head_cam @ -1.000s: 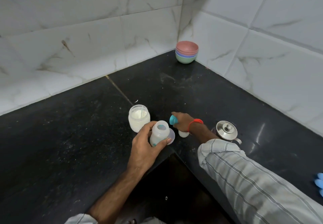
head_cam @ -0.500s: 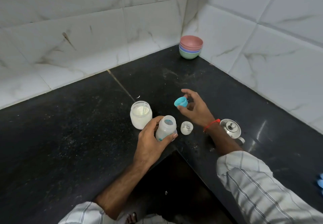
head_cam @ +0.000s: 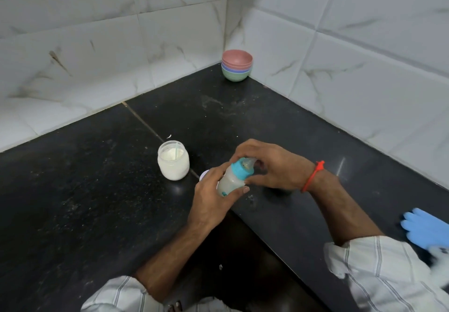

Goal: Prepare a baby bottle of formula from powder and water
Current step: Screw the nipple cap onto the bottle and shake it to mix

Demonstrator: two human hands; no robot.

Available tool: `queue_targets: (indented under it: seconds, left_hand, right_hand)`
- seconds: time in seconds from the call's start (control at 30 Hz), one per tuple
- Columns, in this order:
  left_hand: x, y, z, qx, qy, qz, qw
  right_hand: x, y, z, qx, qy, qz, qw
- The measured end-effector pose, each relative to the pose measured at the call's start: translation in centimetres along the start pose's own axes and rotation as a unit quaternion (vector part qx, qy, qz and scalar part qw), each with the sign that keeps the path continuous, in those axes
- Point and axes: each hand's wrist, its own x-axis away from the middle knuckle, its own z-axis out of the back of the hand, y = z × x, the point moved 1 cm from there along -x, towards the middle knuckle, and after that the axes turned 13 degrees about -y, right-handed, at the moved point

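My left hand (head_cam: 211,198) grips the bottle (head_cam: 230,182) just right of the powder jar (head_cam: 173,160); my right hand (head_cam: 272,165) pinches its blue collar (head_cam: 241,169), over the counter (head_cam: 73,190) edge.

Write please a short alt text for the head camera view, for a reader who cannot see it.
Over a black counter, the left hand holds a tilted baby bottle while the right hand grips its teal nipple ring. An open jar of white powder stands beside them, and stacked bowls sit in the tiled corner.
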Motion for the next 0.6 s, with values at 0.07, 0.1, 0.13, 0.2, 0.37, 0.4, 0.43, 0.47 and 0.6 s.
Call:
queue_targets:
  seconds: [0.07, 0.1, 0.13, 0.2, 0.37, 0.4, 0.43, 0.47, 0.6]
  left_hand:
    - [0.0, 0.1, -0.1, -0.009, -0.002, -0.008, 1.0]
    - [0.1, 0.3, -0.2, -0.01, -0.003, -0.008, 1.0]
    - [0.1, 0.3, -0.1, -0.014, -0.004, -0.006, 1.0]
    - [0.8, 1.0, -1.2, -0.021, -0.017, -0.01, 1.0]
    - [0.5, 1.6, -1.3, -0.028, -0.023, 0.001, 0.999]
    - [0.4, 1.7, -1.3, -0.032, -0.026, -0.001, 0.999]
    - [0.4, 1.8, -1.4, -0.035, -0.03, -0.004, 0.999]
    - [0.5, 1.9, -1.4, -0.032, -0.031, -0.007, 0.999]
    - [0.8, 2.1, -1.7, -0.025, -0.024, -0.009, 0.999]
  right_hand:
    - [-0.2, -0.1, 0.2, 0.014, -0.023, -0.012, 1.0]
    - [-0.1, -0.3, 0.2, 0.016, -0.032, -0.015, 0.999]
    - [-0.2, -0.4, 0.4, 0.02, -0.039, -0.018, 0.999]
    - [1.6, -0.7, 0.5, 0.032, -0.051, -0.033, 0.998]
    - [1.8, -0.4, 1.0, 0.045, -0.064, -0.055, 0.995]
    - [1.8, -0.4, 1.0, 0.048, -0.064, -0.054, 0.995]
    - [1.9, -0.3, 1.0, 0.055, -0.064, -0.052, 0.995]
    - [1.9, -0.3, 0.9, 0.061, -0.065, -0.049, 0.995]
    - [2.0, -0.8, 0.6, 0.074, -0.03, -0.132, 0.988]
